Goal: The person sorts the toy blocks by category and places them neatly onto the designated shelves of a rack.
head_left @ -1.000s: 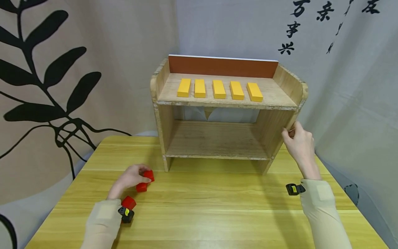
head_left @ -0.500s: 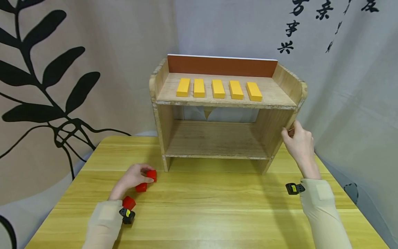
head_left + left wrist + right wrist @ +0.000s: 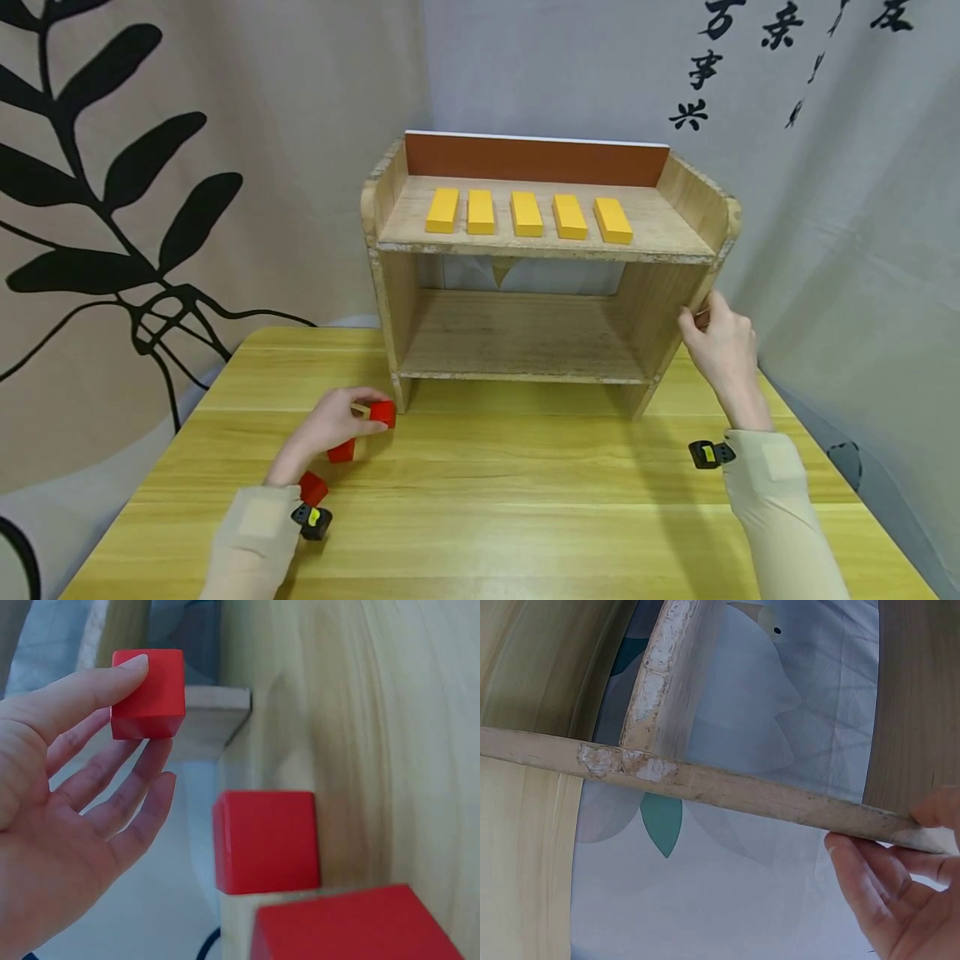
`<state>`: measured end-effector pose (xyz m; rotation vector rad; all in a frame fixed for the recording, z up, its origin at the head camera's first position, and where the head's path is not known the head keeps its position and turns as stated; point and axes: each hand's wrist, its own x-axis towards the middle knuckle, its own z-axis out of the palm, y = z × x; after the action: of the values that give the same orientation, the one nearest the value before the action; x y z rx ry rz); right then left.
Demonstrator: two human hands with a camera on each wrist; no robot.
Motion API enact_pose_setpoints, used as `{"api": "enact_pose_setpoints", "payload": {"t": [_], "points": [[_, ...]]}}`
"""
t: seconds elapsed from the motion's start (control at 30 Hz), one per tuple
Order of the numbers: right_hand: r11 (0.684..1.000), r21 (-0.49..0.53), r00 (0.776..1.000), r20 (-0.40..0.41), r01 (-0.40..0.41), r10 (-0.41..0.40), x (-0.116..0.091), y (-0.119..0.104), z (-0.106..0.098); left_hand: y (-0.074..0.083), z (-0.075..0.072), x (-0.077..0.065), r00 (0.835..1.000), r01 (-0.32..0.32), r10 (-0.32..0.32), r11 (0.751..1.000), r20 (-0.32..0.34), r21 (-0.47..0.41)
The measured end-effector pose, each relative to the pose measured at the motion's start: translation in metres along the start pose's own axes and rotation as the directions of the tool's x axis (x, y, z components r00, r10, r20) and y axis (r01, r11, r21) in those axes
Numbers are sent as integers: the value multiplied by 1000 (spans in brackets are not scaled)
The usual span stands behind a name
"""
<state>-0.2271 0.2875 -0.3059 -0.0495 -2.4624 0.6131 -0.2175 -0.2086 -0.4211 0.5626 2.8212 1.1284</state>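
Observation:
Between thumb and fingers my left hand (image 3: 333, 425) pinches a red cube (image 3: 148, 694), held above the table near the shelf's front left leg. Two more red blocks lie behind it on the table: one red block (image 3: 268, 841) just below the hand, another red block (image 3: 313, 489) near the wrist, partly hidden by the sleeve in the head view. My right hand (image 3: 722, 350) grips the right side panel of the small wooden shelf (image 3: 525, 250), thumb on one face and fingers on the other in the right wrist view.
Several yellow blocks (image 3: 527, 214) stand in a row on the shelf's upper board. The lower board (image 3: 525, 333) sits just above the wooden table (image 3: 525, 500). Curtains (image 3: 300, 167) hang close behind. Each wrist wears a small black camera (image 3: 707, 455).
My left hand has lifted the red cube off its spot by the other blocks and carried it right, toward the shelf's left leg. The right hand has stayed put.

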Motion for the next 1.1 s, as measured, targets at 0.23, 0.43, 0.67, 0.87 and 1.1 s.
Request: {"api": "enact_pose_setpoints", "payload": {"t": [0.23,0.43,0.67,0.87,1.1], "points": [[1000,-1,1000,12,-1,1,0,0,0,18,3,3,998,-46,47,998,-28,31],[1000,-1,1000,15,-9,9,-1,1,0,37,9,9,995,-100,101,994,-20,52],[1000,-2,1000,9,-7,7,-1,1,0,65,17,25,983,-178,180,982,-25,65],[1000,2,1000,1,-13,13,0,0,0,92,30,42,968,-242,245,969,-57,50],[1000,0,1000,7,-16,16,0,1,1,113,54,62,945,-299,295,954,-139,-9]]}}
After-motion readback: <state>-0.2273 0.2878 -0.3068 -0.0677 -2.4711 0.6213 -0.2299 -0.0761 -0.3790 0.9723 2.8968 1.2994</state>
